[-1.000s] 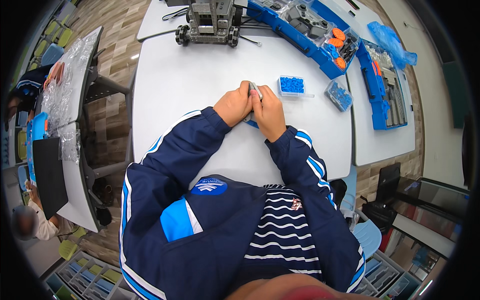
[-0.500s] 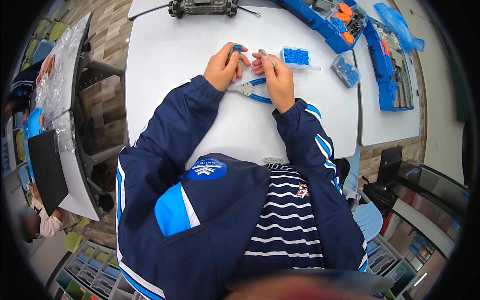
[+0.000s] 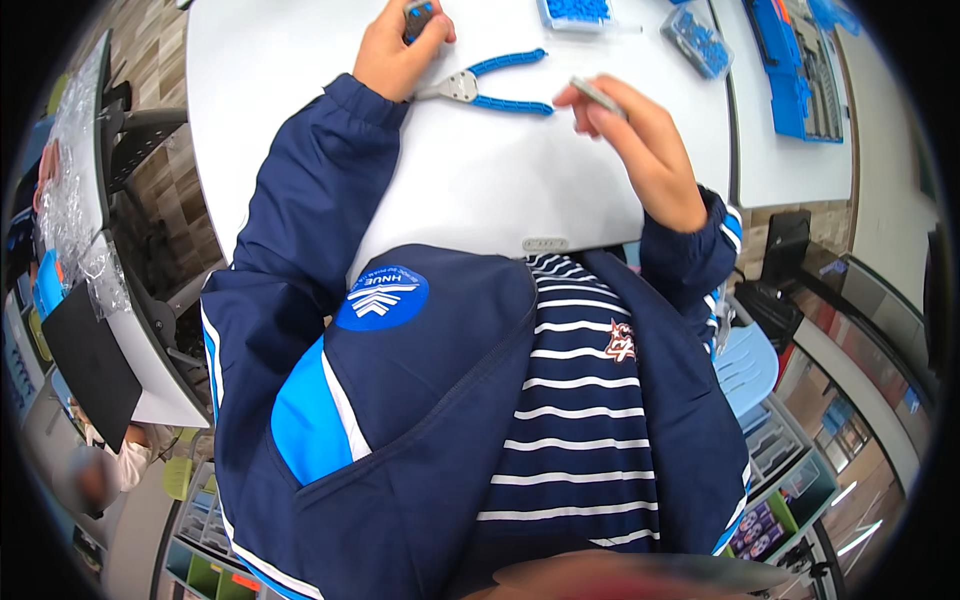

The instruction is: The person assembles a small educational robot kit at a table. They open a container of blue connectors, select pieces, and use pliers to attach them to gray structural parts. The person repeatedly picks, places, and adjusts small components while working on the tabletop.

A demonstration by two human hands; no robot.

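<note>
My left hand (image 3: 398, 50), near the table's far side, is closed around a dark grey building piece (image 3: 418, 20) with blue pins in it. In my right hand (image 3: 645, 135), a short light grey beam (image 3: 600, 98) is pinched between thumb and fingers, raised over the table. Pliers (image 3: 462, 87) with blue handles and a grey head lie between the hands; the handles spread toward the right hand, and the jaw end is partly hidden by my left hand. Another small grey beam with holes (image 3: 545, 244) rests at the table's near edge, close to my body.
A clear box of blue pins (image 3: 578, 12) stands at the far side of the white table (image 3: 500, 185). Right of it sits a second clear box (image 3: 698, 42) with blue parts. A blue case (image 3: 790, 85) lies on the adjoining table. Clear plastic bags (image 3: 75, 190) cover a table at left.
The view has tilted down toward my body. My right hand has moved right and nearer with the grey beam, away from the left hand. The left hand keeps its piece.
</note>
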